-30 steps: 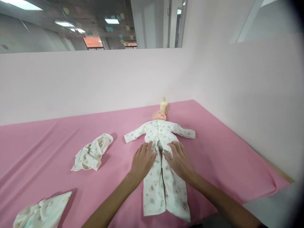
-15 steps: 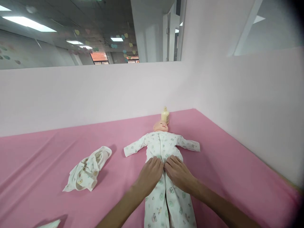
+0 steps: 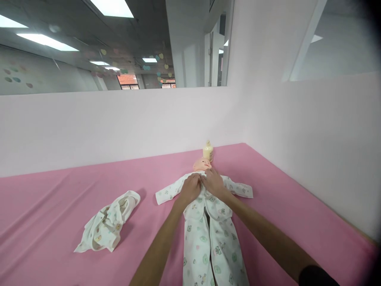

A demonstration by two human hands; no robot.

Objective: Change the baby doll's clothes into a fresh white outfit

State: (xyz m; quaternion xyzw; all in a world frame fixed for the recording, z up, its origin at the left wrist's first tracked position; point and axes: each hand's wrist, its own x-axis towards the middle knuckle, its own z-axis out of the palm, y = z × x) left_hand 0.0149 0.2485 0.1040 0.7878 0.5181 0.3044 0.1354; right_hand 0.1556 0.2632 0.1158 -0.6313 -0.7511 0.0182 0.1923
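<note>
A baby doll (image 3: pixel 201 164) lies on its back, dressed in a white printed long-sleeved top (image 3: pixel 195 208) and matching trousers (image 3: pixel 196 246). Its sleeves spread out to both sides. My left hand (image 3: pixel 191 187) is closed on the front of the top, high on the chest. Right beside it, my right hand (image 3: pixel 213 182) pinches the other front edge just below the doll's chin. The fingertips of both hands nearly meet at the centre line, and they hide the collar. Below them the top's front hem parts a little over the trousers.
A pale yellow pump bottle (image 3: pixel 208 151) stands behind the doll's head near the wall. To the left lies a crumpled white printed baby garment (image 3: pixel 108 222). The pink padded surface (image 3: pixel 143 242) meets white walls at the back and right, with a window above.
Both hands have moved up from the doll's waist to the upper chest. The lower front of the top and its hem have come into sight. The view has tilted slightly upward.
</note>
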